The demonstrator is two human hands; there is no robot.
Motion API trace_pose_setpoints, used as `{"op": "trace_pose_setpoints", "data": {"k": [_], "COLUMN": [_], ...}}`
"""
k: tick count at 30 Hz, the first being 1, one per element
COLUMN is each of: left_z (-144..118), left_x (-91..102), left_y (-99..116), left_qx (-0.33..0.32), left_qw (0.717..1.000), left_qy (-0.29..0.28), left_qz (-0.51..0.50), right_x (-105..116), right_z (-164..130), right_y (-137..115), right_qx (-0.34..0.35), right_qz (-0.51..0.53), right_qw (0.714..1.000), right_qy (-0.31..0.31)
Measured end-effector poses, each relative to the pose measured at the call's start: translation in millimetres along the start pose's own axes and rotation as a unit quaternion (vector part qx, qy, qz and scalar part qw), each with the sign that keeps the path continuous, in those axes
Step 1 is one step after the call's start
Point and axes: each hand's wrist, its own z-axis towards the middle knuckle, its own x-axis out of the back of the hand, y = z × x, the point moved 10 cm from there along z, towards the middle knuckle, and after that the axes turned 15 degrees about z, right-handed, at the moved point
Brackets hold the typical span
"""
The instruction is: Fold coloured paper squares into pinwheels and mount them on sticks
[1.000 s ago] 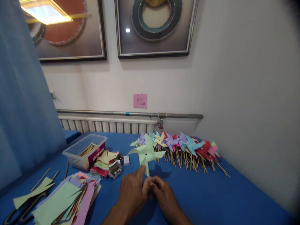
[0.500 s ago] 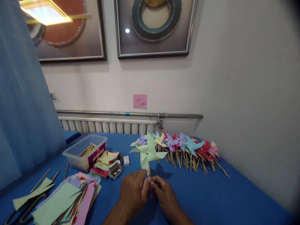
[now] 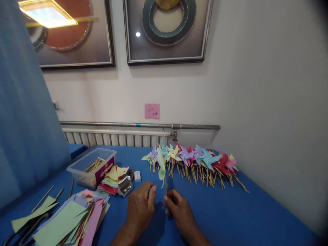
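A pale green paper pinwheel (image 3: 161, 162) stands upright above the blue table, turned nearly edge-on. Its thin wooden stick (image 3: 165, 186) is pinched low between the thumb and fingers of my right hand (image 3: 179, 207). Just left of the stick, apart from it, my left hand (image 3: 140, 206) is closed with the thumb against the curled forefinger. No object shows in it, though its palm side is hidden. Behind the held pinwheel lies a long row of finished pinwheels (image 3: 186, 155) in purple, yellow, blue and red, their sticks pointing toward me.
At the left are a clear plastic box (image 3: 74, 168) of sticks, coloured paper pieces (image 3: 112, 177), a small open box of metal pins (image 3: 125, 187) and a little white box (image 3: 137, 176). Nearer lie stacked cut papers (image 3: 61, 218) and scissors (image 3: 33, 227). A blue curtain (image 3: 28, 102) hangs at left.
My left hand has come off the stick and moved slightly left. The pinwheel has turned from facing me to nearly edge-on, with my right hand still on its stick.
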Motion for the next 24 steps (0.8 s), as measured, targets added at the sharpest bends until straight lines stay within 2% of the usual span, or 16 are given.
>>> {"op": "trace_pose_setpoints", "data": {"k": [10, 18, 24], "left_z": [-1.0, -4.5, -8.0], "left_x": [-10.6, -33.5, -46.9], "left_y": [-9.7, -14.5, -18.0], "left_qx": [0.036, 0.071, 0.085], "left_qw": [0.998, 0.986, 0.973], "left_qy": [-0.033, -0.143, -0.2], "left_qz": [0.039, 0.051, 0.077], "right_x": [-0.1, 2.6, 17.0], "right_z": [1.2, -0.1, 10.2], "right_y": [2.1, -6.9, -2.7], "right_qx": [-0.005, -0.004, 0.008], "right_qz": [-0.004, 0.0, 0.014], "right_qw": [1.0, 1.0, 0.999], "right_qy": [0.001, 0.008, 0.028]}}
